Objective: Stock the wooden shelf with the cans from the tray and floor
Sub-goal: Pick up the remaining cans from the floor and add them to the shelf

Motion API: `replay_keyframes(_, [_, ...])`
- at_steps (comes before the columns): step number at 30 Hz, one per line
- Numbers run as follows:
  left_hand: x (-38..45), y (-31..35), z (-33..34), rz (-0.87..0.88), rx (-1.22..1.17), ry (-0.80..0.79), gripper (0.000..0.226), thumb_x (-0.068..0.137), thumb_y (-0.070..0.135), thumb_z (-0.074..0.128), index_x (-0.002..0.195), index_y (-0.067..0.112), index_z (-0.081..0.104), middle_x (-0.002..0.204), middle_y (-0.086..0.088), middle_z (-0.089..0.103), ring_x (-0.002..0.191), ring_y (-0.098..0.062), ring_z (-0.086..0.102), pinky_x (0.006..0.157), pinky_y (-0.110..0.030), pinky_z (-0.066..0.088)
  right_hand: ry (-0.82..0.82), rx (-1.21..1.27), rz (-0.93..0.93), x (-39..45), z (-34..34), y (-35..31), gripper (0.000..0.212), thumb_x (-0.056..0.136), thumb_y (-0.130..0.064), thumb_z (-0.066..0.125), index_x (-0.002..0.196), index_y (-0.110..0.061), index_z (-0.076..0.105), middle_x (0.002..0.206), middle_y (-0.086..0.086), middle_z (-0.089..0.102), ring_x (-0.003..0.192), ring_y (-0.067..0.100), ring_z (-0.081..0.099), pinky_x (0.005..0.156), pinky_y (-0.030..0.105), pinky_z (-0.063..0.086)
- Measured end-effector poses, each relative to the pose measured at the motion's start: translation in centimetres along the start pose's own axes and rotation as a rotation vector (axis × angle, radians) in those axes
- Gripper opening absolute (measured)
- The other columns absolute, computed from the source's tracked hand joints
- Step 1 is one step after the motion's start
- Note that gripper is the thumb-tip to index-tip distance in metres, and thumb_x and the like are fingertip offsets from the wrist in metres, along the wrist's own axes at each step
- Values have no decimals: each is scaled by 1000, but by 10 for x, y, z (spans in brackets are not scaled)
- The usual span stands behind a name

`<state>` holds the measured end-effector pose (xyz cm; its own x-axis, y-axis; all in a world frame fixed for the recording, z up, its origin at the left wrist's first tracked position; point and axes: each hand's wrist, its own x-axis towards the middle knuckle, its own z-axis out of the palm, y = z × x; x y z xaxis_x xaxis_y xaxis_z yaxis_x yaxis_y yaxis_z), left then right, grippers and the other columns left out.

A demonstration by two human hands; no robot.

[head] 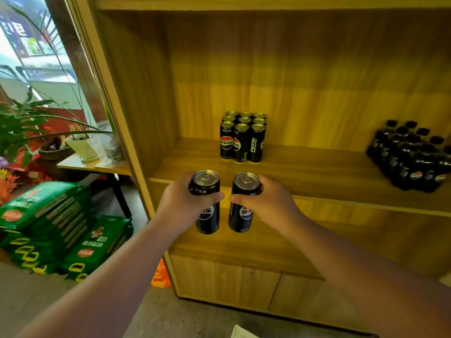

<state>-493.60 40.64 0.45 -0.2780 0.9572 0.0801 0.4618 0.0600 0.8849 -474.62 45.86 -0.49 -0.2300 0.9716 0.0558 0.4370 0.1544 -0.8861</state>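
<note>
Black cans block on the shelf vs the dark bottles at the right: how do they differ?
The block of black slim cans has silver pull-tab tops; the dark plastic bottles have black screw caps. The cans stand left of centre on the wooden shelf board; the bottles stand at its right end, partly cut off by the frame. Both groups are upright, tightly packed, with the same round logo.

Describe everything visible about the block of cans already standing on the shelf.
The block of cans is nine slim black cans with pale metal lids and pull tabs, packed upright in three rows of three, sides touching. The front three show a round red, white and blue logo, Chinese characters and vertical "PEPSI" lettering. They stand on the wooden shelf board, towards its left, clear of both hands and apart from the dark bottles at the right.
</note>
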Motion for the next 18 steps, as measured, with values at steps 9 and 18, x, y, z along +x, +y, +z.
replay_keyframes(9, [155, 0, -5, 91, -119, -93, 42, 71, 28, 86, 105, 26, 61, 92, 22, 64, 85, 7, 59, 65, -6, 46, 197, 52, 9, 136, 8, -18, 58, 65, -34, 90, 108, -28, 51, 103, -14, 62, 94, 6, 62, 68, 18, 48])
replay_keyframes(18, [271, -14, 18, 135, -183, -187, 61, 67, 27, 89, 122, 17, 66, 114, 0, 72, 107, -16, 67, 92, -40, 55, 331, 54, 55, 235, 31, 6, 60, 63, -31, 91, 110, -26, 53, 103, -12, 66, 97, 8, 65, 83, 31, 56])
